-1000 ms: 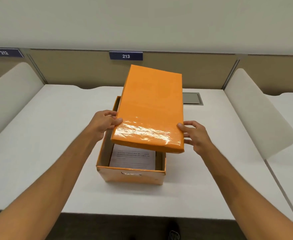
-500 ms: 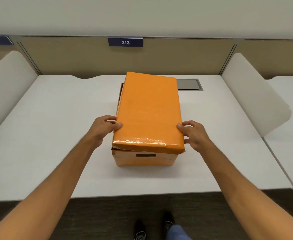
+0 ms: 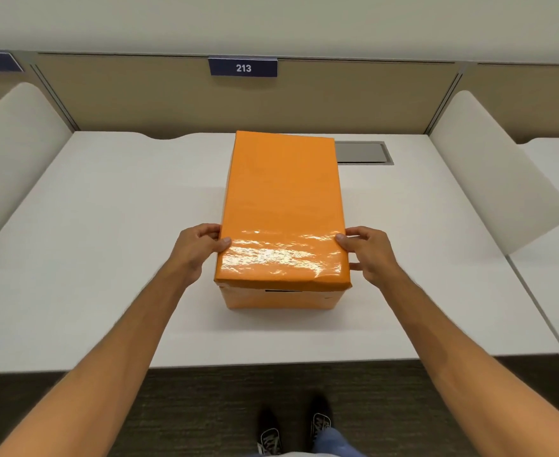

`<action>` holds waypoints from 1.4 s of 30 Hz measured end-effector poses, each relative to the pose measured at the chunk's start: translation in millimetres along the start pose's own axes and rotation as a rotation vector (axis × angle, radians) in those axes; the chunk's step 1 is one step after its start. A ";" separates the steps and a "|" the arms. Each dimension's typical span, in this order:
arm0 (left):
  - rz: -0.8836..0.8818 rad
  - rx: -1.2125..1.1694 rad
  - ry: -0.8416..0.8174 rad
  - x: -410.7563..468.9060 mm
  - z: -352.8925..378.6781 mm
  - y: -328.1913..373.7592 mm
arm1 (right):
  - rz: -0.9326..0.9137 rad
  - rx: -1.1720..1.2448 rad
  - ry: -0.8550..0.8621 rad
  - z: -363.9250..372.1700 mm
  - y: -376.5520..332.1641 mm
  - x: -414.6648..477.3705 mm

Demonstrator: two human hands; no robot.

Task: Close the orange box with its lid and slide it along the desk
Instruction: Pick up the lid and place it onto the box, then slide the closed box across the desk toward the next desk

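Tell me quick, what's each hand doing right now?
Left hand: gripping the left edge of the orange lid.
Right hand: gripping the lid's right edge.

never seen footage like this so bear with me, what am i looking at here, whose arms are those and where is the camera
There is no machine here. The camera sits on a person's head and looks forward and down, so the two bare arms reaching in from the bottom are the wearer's own, and the shoes below are theirs too.

In front is a white desk with side dividers and a sign reading 213. On it stands an orange box with its orange lid lying on top. The left hand and right hand grip the lid's near corners, fingers on its sides. A grey hatch is set into the desk behind the box.
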State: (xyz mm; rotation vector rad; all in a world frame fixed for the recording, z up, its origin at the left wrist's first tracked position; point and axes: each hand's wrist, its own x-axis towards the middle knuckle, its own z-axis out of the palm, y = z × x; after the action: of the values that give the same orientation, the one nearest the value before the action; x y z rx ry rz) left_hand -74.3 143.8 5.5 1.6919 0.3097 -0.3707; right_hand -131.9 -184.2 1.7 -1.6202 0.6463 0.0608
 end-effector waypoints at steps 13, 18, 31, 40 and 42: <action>0.009 0.007 -0.048 2.6 -0.6 -17.3 | 0.004 -0.095 0.028 4.7 3.3 1.6; -0.015 -0.025 -0.090 11.4 0.1 -9.3 | 0.017 -0.097 0.032 2.0 -0.1 3.2; 0.048 0.089 0.012 84.8 14.9 50.4 | -0.239 -0.226 0.079 11.9 -35.0 72.2; 0.073 0.155 0.039 151.4 25.2 82.4 | -0.239 -0.151 0.053 32.0 -78.8 164.2; 0.059 0.123 0.040 163.3 29.2 89.3 | -0.214 -0.102 0.041 35.6 -86.7 183.2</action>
State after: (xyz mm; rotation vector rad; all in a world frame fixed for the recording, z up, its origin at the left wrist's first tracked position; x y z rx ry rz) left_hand 108.8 100.5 14.5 1.8271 0.2705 -0.3184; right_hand 71.2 -217.6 -0.2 -1.7843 0.5037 -0.0979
